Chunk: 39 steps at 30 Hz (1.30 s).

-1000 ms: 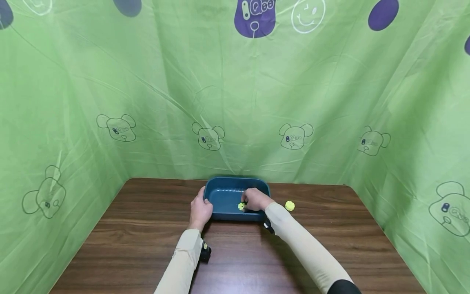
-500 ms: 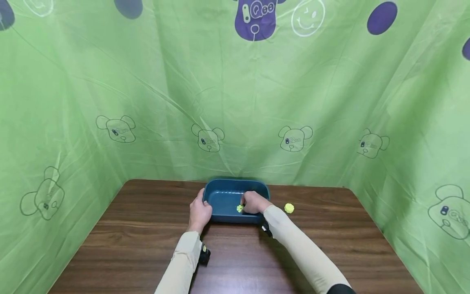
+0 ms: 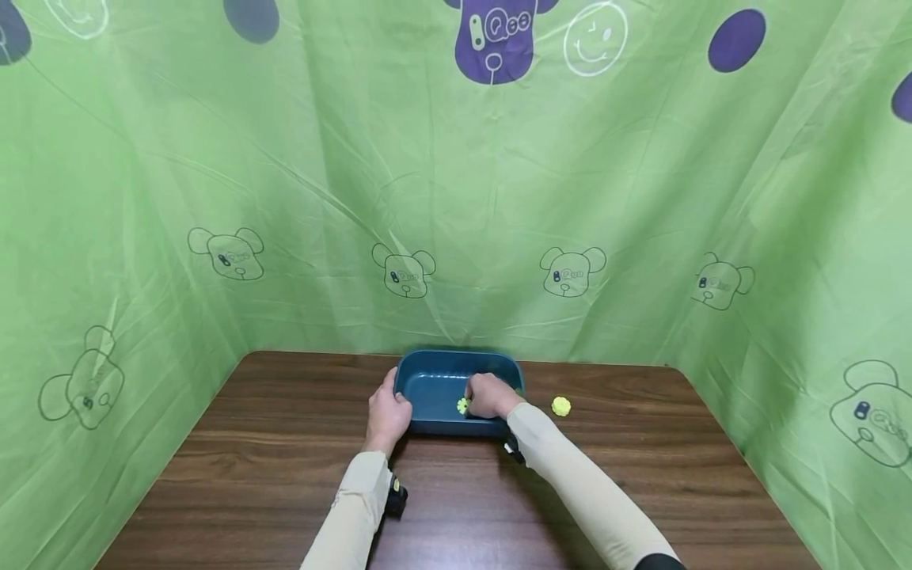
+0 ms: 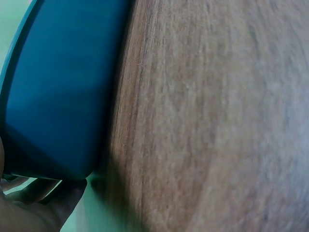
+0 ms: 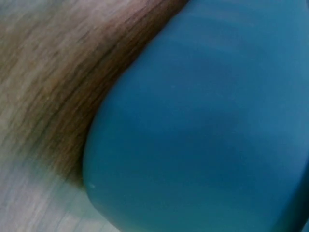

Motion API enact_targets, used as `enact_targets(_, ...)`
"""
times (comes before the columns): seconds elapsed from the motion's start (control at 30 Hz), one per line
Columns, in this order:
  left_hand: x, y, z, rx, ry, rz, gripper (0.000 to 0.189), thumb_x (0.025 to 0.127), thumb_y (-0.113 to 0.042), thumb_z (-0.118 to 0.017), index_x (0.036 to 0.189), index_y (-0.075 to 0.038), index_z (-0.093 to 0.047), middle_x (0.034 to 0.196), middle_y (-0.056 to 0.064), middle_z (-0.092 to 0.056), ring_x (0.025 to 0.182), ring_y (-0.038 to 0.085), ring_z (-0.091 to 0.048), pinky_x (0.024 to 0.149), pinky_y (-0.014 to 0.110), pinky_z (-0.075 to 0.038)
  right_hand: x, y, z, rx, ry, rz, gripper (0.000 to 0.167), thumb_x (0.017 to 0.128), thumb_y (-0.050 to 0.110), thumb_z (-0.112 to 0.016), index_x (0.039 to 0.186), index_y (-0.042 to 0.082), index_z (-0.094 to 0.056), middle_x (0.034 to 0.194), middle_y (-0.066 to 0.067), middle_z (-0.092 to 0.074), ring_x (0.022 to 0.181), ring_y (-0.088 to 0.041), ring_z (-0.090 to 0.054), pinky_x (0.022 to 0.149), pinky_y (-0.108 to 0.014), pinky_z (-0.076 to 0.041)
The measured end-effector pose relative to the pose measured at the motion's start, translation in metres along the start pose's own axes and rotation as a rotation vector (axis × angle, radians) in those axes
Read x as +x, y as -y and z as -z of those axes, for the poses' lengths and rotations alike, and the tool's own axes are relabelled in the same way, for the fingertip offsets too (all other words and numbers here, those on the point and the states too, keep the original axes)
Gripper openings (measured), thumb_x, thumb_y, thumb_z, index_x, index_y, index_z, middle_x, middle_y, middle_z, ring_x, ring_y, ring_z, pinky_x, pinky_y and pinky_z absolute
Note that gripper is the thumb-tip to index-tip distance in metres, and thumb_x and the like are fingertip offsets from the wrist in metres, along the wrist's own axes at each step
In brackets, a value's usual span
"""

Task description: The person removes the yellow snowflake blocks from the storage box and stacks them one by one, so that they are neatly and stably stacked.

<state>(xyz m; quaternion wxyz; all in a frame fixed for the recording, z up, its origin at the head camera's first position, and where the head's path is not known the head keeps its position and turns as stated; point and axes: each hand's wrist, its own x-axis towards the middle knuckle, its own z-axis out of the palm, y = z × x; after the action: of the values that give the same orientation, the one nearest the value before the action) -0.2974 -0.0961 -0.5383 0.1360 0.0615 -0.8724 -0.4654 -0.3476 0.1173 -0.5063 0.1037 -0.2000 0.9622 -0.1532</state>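
Note:
A deep blue rectangular dish (image 3: 456, 428) with rounded corners stands near the table's far edge. My left hand (image 3: 388, 412) grips its left end, thumb at the rim and fingers along the outer wall; those fingers show under the dish's end in the left wrist view. Inside the dish, my right hand (image 3: 492, 396) reaches down over the front wall with curled fingers. It pinches a small yellow-green flower-shaped piece (image 3: 462, 406) low in the dish, its fingertips partly hidden. The right wrist view holds only the dish's outer wall (image 5: 193, 121) and some table.
A second yellow-green piece (image 3: 560, 406), round with a scalloped edge, lies on the wooden table (image 3: 627, 443) to the right of the dish. A green printed curtain (image 3: 492, 206) hangs behind and along both sides of the table.
My right hand and the flower-shaped piece have shifted slightly left inside the dish. The left hand keeps its hold on the dish's end. The head view has tilted up a little.

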Motion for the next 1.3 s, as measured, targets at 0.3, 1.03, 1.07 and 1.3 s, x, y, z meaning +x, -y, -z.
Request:
enact_targets(0.3,-0.001,0.002,0.000,0.003,0.003,-0.007,0.057,0.094,-0.001,-0.047,0.151,-0.004,-0.045,0.141,0.029,-0.057,0.129,0.046,-0.055,0.107,0.056,-0.046,-0.003,0.000,-0.001,-0.004,-0.027,-0.023,0.022,0.081,0.015,-0.081,0.095,0.010,-0.065,0.087,0.002,-0.064,0.075,-0.014,-0.057,0.070,-0.033,-0.053)
enact_targets(1.03,-0.001,-0.002,0.001,0.012,0.010,-0.014,0.057,0.094,-0.002,-0.046,0.151,-0.005,-0.044,0.141,0.029,-0.057,0.128,0.046,-0.055,0.105,0.057,-0.047,-0.049,-0.049,0.074,0.328,-0.383,0.039,0.017,0.092,0.015,-0.072,0.109,0.011,-0.071,0.094,-0.004,-0.073,0.082,-0.019,-0.067,0.072,-0.033,-0.057)
enact_targets(1.07,-0.001,-0.002,0.001,0.009,0.012,-0.012,0.057,0.094,-0.002,-0.046,0.151,-0.005,-0.044,0.141,0.029,-0.056,0.129,0.046,-0.055,0.105,0.057,-0.047,-0.053,-0.056,0.078,0.319,-0.399,0.027,0.018,0.092,0.015,-0.072,0.109,0.011,-0.071,0.095,-0.005,-0.073,0.083,-0.020,-0.068,0.072,-0.034,-0.057)
enact_targets(1.3,0.002,0.000,0.001,0.013,0.015,-0.008,0.057,0.095,-0.002,-0.045,0.152,-0.005,-0.043,0.143,0.029,-0.055,0.130,0.047,-0.054,0.106,0.058,-0.046,-0.080,-0.096,0.095,0.273,-0.429,-0.071,0.018,0.094,0.018,-0.072,0.110,0.009,-0.074,0.097,-0.009,-0.076,0.087,-0.025,-0.070,0.075,-0.038,-0.055)
